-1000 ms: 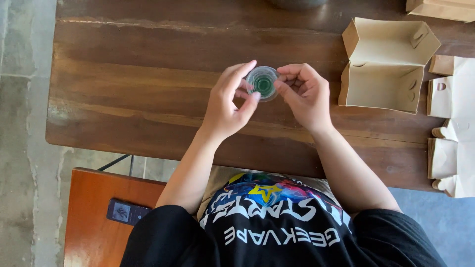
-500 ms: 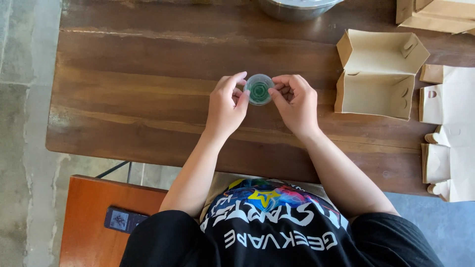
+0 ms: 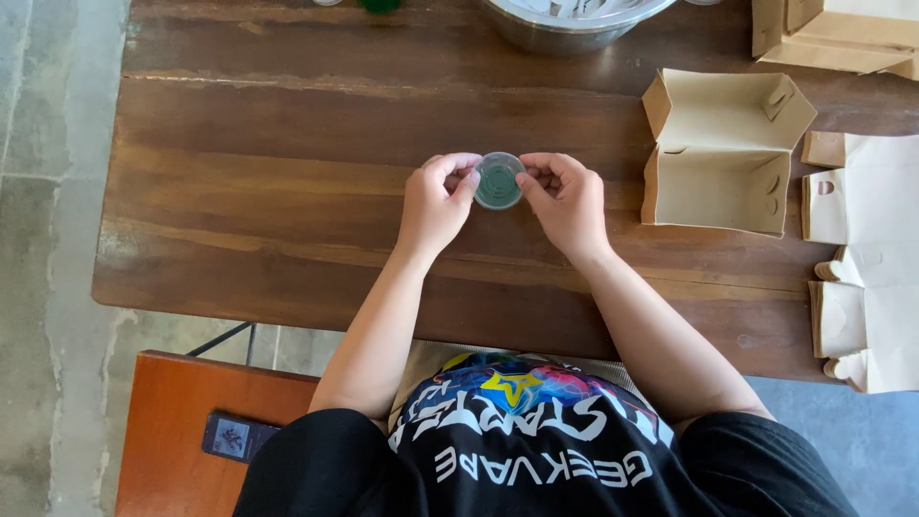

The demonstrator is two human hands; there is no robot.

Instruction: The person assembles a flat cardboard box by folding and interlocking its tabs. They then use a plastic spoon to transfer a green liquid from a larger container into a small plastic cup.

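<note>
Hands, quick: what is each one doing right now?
Left hand: fingers closed on the left edge of the small round cup.
Right hand: fingers closed on the cup's right edge.

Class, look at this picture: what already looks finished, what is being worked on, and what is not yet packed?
Done: the small round cup already has green filling under a clear lid. In hand: the left hand and right hand press that lid's rim from both sides, over the wooden table. Left: the open cardboard box holds nothing visible, and the paper bags lie flat.
</note>
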